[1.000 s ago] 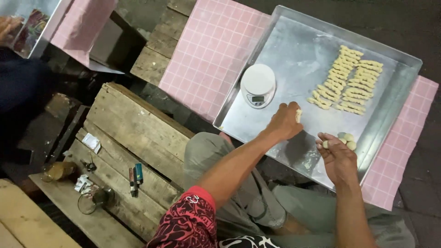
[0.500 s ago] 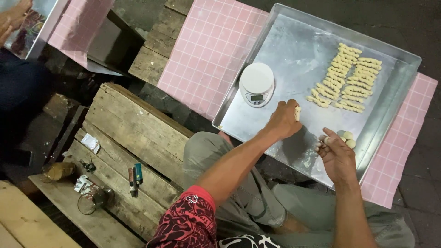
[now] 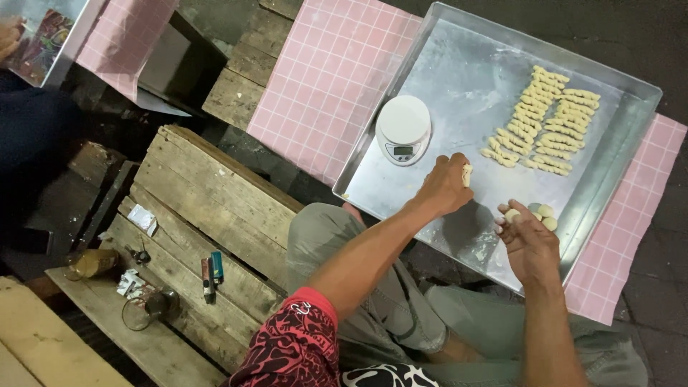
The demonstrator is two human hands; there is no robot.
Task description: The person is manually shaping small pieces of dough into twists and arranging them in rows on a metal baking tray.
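A large metal tray (image 3: 459, 64) lies on a pink checked cloth (image 3: 330, 79). My left hand (image 3: 443, 188) hovers over the tray's middle, pinching a small twisted dough piece (image 3: 467, 174) at its fingertips. Over the tray's near edge, my right hand (image 3: 532, 242) closes its fingertips on a small dough ball (image 3: 512, 214). Two more dough balls (image 3: 546, 216) lie just beside it. Two rows of shaped dough pieces (image 3: 545, 122) sit at the tray's far right. A white round kitchen scale (image 3: 403, 129) stands on the tray, left of my left hand.
A wooden pallet bench (image 3: 201, 208) at the left holds two lighters (image 3: 211, 272), a glass (image 3: 147, 307) and small packets. Another person's hand (image 3: 10, 37) is at a second tray (image 3: 50, 29) at the top left. My knees sit below the tray.
Both hands stay almost where they were. My right hand's fingertips have shifted slightly up toward the loose dough balls.
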